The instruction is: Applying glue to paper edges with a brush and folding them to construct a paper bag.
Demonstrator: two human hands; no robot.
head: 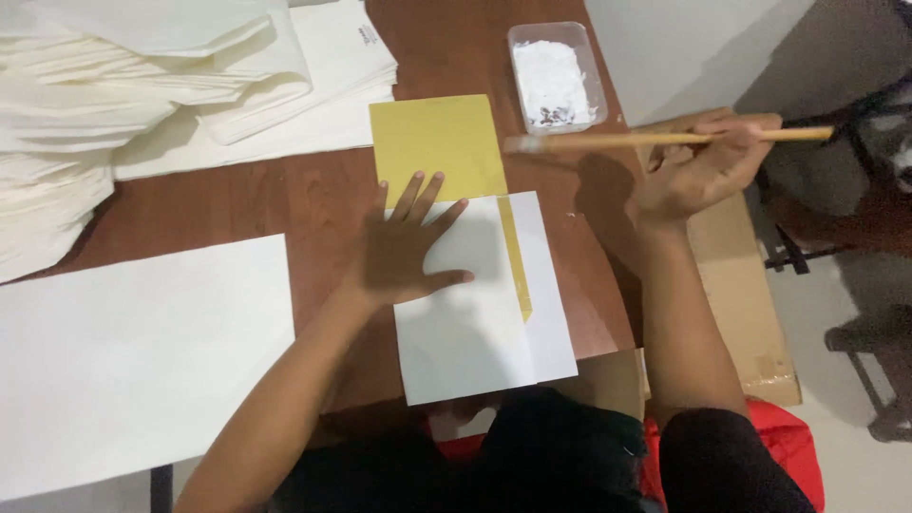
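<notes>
The right hand (698, 166) is clamping its grip on the brush (665, 140), long axis lying across, bristles pointing left twd the yellow strip (513, 252); the left hand (404, 252), fingers apart, is pressing the white sheet (475, 328) on the counter (313, 195).

Brown wooden table (313, 204), pale floor (855, 475), dim light
</notes>
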